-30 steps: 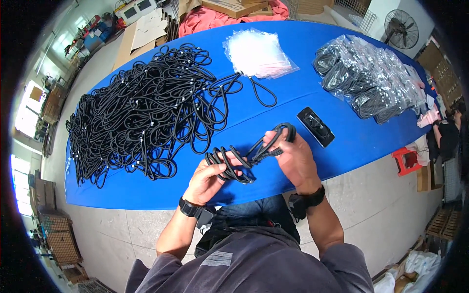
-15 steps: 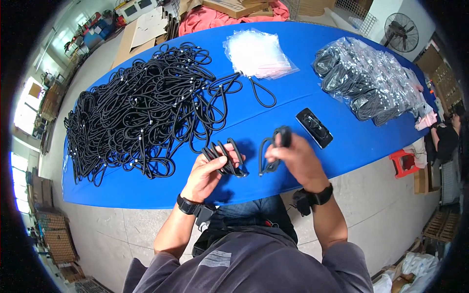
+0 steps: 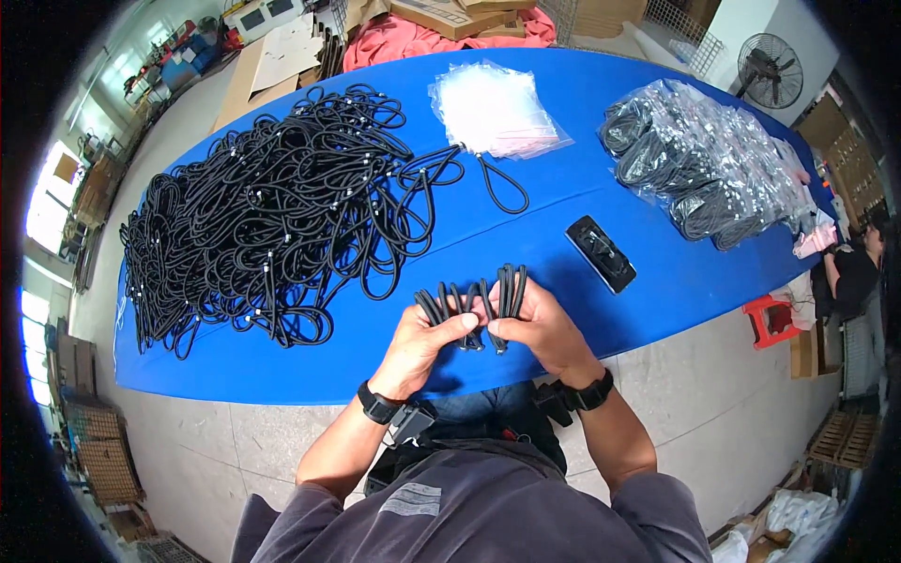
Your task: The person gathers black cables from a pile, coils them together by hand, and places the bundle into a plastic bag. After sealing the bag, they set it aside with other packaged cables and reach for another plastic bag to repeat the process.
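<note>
Black elastic cord loops (image 3: 443,305) are bunched side by side in my left hand (image 3: 410,349), its thumb pressed over them. More of the same loops (image 3: 508,298) sit in my right hand (image 3: 547,335), also closed, with the thumb laid across. The two bunches meet above the table's near edge, thumb tips nearly touching. To the left spreads a big tangled heap of black cord loops (image 3: 272,211) with small light-coloured ends. One single loop (image 3: 507,188) lies apart, just below a stack of clear plastic bags (image 3: 495,108).
Filled clear bags of black cords (image 3: 704,159) are piled at the right of the blue-covered table (image 3: 450,253). A dark phone-like slab (image 3: 601,253) with small pieces on top lies right of my hands. Beyond the right edge are a red stool (image 3: 770,321) and another person (image 3: 854,272).
My right hand has come left and down with its cords, right up against the bunch in my left hand. The left hand has shifted slightly right.
</note>
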A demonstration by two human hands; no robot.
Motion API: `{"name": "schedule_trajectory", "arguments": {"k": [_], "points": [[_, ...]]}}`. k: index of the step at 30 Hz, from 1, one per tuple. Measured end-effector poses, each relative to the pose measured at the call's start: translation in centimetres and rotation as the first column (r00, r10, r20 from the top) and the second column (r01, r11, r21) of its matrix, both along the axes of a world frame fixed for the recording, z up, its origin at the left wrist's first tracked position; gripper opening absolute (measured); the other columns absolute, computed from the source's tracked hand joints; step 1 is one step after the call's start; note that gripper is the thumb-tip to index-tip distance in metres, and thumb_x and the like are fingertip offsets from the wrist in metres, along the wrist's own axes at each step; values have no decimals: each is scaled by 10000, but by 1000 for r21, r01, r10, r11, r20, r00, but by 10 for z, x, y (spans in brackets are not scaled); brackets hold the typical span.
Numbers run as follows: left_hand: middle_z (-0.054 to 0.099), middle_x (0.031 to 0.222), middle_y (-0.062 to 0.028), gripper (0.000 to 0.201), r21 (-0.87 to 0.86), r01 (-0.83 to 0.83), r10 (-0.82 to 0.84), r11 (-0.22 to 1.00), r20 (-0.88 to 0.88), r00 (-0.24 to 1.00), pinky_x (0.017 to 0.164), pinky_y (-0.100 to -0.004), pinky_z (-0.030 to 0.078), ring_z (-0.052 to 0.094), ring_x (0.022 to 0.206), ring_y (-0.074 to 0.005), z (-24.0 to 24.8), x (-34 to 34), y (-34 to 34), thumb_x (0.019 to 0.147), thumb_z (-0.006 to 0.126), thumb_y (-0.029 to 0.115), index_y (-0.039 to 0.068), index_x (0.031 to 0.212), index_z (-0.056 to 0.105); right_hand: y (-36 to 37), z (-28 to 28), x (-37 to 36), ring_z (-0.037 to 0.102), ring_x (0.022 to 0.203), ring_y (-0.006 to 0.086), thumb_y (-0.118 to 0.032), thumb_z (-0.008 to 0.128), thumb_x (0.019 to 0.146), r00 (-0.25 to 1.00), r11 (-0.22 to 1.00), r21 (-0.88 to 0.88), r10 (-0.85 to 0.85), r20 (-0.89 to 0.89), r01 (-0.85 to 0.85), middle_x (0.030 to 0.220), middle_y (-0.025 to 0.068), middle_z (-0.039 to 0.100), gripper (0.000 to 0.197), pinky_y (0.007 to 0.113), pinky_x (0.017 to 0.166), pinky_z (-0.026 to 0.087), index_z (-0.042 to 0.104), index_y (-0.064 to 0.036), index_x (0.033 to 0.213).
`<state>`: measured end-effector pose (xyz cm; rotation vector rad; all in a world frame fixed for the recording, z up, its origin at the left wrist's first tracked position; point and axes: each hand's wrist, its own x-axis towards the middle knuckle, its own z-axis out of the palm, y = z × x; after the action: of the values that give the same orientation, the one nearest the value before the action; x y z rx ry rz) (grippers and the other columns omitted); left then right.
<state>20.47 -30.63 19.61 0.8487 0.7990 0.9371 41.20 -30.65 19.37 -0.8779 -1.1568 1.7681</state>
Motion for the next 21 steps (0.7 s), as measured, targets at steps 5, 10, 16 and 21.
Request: {"name": "schedule_trajectory", "arguments": {"k": [5,10,16,21], "points": [[730,1016,-46,209,-49,37,-39,998,-31,999,856,-275,516,665,915,-123,2,2,-1,869,764,58,16,1068,716,0,-3,-7,608,1046,127,0,645,886,970,980,177,43,238,-87,1099,68,648,379,288,925,481,531,7,1248],[731,1003,-35,215,-45,-30,32,999,61,998,828,-270,518,659,889,-108,-3,-1,-3,861,768,45,27,1069,719,-6,10,-14,597,1044,114,-37,622,916,854,902,401,-77,514,-160,1123,57,642,405,289,926,482,536,24,1307],[734,985,-53,193,-57,-85,87,995,52,995,825,-277,523,663,873,-114,-13,2,-2,856,770,40,23,1041,716,-9,-5,-15,604,1021,104,-67,633,927,923,981,196,-59,381,-18,1078,56,665,316,282,899,486,589,13,1229],[739,982,-83,172,-63,-58,60,996,22,998,848,-285,531,682,889,-145,-11,2,1,861,764,41,15,1021,707,-8,-18,-10,612,949,83,-75,643,926,947,971,195,-185,263,136,998,39,682,194,260,849,483,614,-6,1105]]}}
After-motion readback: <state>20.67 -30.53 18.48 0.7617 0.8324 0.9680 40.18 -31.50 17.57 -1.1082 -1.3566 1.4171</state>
